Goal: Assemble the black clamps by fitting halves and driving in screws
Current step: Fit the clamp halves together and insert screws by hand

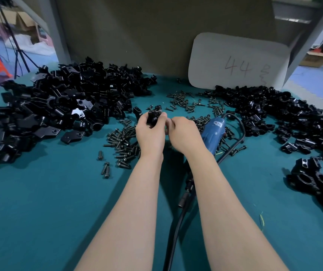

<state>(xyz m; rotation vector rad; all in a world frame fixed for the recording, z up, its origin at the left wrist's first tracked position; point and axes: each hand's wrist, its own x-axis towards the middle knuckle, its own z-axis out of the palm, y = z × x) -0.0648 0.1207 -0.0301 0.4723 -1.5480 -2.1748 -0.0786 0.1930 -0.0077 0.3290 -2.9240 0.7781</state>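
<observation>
My left hand [150, 132] grips a black clamp [154, 116] above the middle of the green table, fingers curled round its near side. My right hand [183, 132] sits just to the right of it, fingers curled toward the clamp; what the fingertips hold is hidden. Loose dark screws [124, 141] lie scattered under and around both hands. A blue electric screwdriver [214, 132] lies on the table right beside my right wrist, its black cable [178, 227] running back between my forearms.
A big heap of black clamp halves [59, 112] covers the left of the table [49, 212]. Another heap of smaller black clamp parts [279, 116] spreads at the right. Assembled clamps [320, 184] sit at the right edge. A white card marked 44 [236, 61] leans at the back.
</observation>
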